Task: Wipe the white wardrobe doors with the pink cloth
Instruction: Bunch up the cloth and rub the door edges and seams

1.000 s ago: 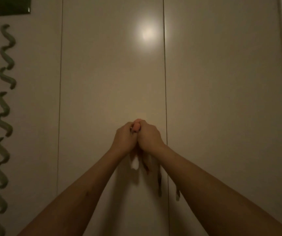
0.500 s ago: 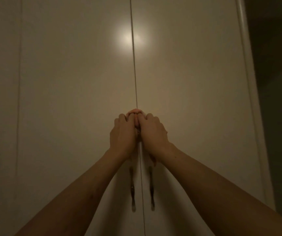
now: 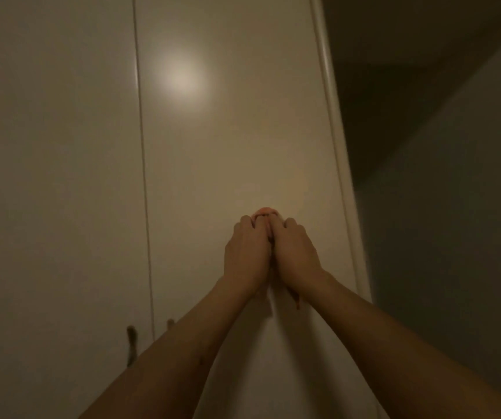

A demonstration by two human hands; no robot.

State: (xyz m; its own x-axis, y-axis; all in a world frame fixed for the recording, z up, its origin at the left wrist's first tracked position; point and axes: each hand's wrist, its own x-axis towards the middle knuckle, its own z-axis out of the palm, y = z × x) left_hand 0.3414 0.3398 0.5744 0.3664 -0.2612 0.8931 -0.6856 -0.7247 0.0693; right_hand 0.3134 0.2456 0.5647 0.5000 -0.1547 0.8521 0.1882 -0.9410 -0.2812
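Position: hands and cloth had shifted rightward since half a second before, off the seam (image 3: 143, 146) and onto the rightmost white wardrobe door (image 3: 228, 131); handles (image 3: 132, 343) lay at lower left of frame.
Pink cloth (image 3: 266, 210): bunched, a sliver showing above the fingertips, centre-right of frame, apparently pressed to the panel.
Step, as judged: a sideways wipe toward the edge trim (image 3: 334, 146), best done with even two-handed pressure and overlapping passes.
Grip: left hand (image 3: 247, 255) and right hand (image 3: 296, 252) touched side by side, fingers curled tight over the cloth.
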